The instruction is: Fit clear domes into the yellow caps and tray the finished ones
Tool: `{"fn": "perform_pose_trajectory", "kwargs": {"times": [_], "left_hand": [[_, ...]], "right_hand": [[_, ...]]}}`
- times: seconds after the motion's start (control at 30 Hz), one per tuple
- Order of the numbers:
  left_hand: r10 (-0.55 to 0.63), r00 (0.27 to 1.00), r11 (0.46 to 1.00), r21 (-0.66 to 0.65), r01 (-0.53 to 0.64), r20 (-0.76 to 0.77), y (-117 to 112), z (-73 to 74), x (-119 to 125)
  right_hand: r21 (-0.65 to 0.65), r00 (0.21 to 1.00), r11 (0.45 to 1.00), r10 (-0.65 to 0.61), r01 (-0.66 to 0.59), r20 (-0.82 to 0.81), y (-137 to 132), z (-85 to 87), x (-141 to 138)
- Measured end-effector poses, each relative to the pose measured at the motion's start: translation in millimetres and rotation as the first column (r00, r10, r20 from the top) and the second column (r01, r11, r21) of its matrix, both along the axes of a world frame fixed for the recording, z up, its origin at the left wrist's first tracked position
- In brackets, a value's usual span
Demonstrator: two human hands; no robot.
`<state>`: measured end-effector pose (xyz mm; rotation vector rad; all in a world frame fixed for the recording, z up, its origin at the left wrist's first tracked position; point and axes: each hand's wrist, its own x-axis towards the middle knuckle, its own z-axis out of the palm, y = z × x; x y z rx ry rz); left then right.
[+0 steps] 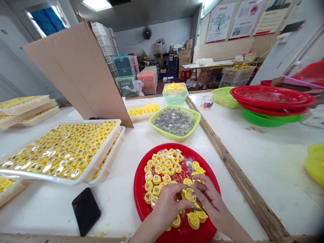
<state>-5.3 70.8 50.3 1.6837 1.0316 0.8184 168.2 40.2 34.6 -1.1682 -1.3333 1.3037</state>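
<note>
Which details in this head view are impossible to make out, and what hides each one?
- Head view: whether the right hand also grips the yellow cap, pinched in the left hand, is hidden by its fingers.
- Head view: the yellow basin is cut off by the right edge.
- Head view: text on the wall posters is too small.

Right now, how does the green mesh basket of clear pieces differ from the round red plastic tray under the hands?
The green plastic mesh basket is rectangular, deep-walled; the round red plastic tray is shallow, solid. The basket holds clear shiny pieces; the tray, yellow caps. Both rest on the white table.
</note>
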Motion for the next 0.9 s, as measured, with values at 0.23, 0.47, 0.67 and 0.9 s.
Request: {"fn": "perform_pose_trajectory", "kwargs": {"times": [0.23,0.47,0.67,0.9], "left_hand": [[0.023,0.999,0.982,0.190,-0.018,-0.023,-11,-1.5,3],[0.076,0.997,0.956,0.285,-0.072,-0.002,-26,-15.0,9],[-0.063,0.998,0.987,0.146,0.064,-0.008,-35,-0.5,4],[-0.037,0.999,0.996,0.080,0.037,0.007,-63,-37.0,-13]], "right_hand": [[0.271,0.978,0.960,-0.122,0.073,0.168,-12,-5.4,-1],[0.304,0.886,0.840,-0.463,0.450,-0.033,-27,-17.0,-36],[0.244,0.912,0.884,-0.411,0.399,-0.002,-28,-12.4,-34],[0.040,0.980,0.998,-0.049,0.042,0.191,-53,-34.3,-20]]}}
